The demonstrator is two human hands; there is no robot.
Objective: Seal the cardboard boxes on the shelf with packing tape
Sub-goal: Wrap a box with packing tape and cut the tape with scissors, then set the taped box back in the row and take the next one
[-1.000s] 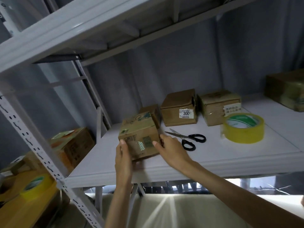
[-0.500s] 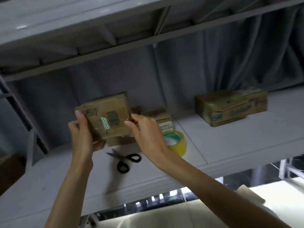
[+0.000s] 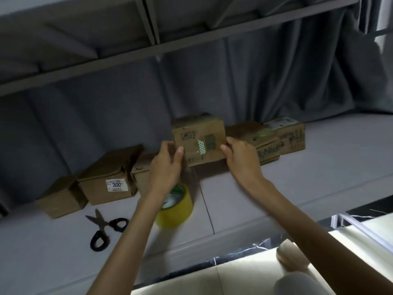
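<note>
Small cardboard box (image 3: 200, 143) held up above shelf (image 3: 297, 188), clear of it, in front of flattened boxes (image 3: 274, 141). Left hand (image 3: 168, 167) gripping its left edge, right hand (image 3: 240, 158) its right edge. Yellow tape roll (image 3: 176, 206) below; scissors (image 3: 106, 227) left; three boxes (image 3: 106, 184) behind.

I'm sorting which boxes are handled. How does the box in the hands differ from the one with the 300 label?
The held box is lifted off the shelf, gripped by the left hand and right hand; the 300-label box sits on the shelf, untouched. The held box shows a patterned green strip; the other a white sticker. Both are brown cardboard.
</note>
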